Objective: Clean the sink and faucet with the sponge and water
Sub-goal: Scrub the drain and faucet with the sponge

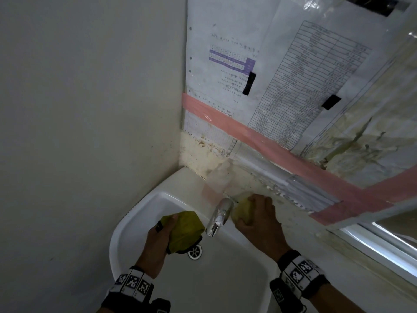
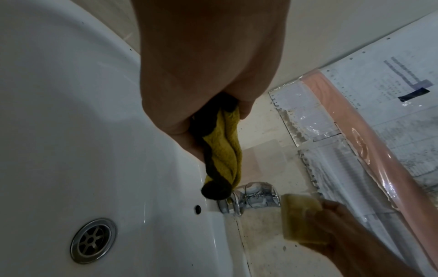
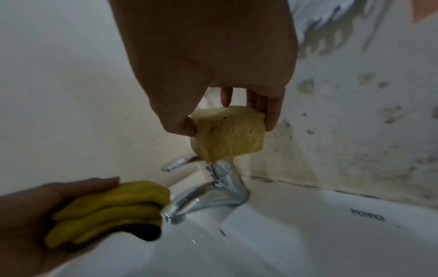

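A white sink [image 1: 140,224] sits in a corner, with a chrome faucet [image 1: 218,216] at its back rim. My right hand [image 1: 257,218] grips a pale yellow sponge [image 1: 243,211] just right of the faucet; in the right wrist view the sponge [image 3: 227,133] hangs over the faucet [image 3: 213,193] top, held between thumb and fingers. My left hand [image 1: 160,236] holds a folded yellow cloth [image 1: 185,231] with a dark edge over the basin, left of the spout. In the left wrist view the cloth [image 2: 222,153] hangs down near the faucet [image 2: 251,196].
The drain [image 1: 194,251] lies in the basin under the cloth. The stained wall [image 1: 203,152] behind carries plastic-covered papers [image 1: 293,75] held by pink tape [image 1: 270,145]. A window frame [image 1: 383,245] runs along the right. A plain wall [image 1: 79,109] closes the left side.
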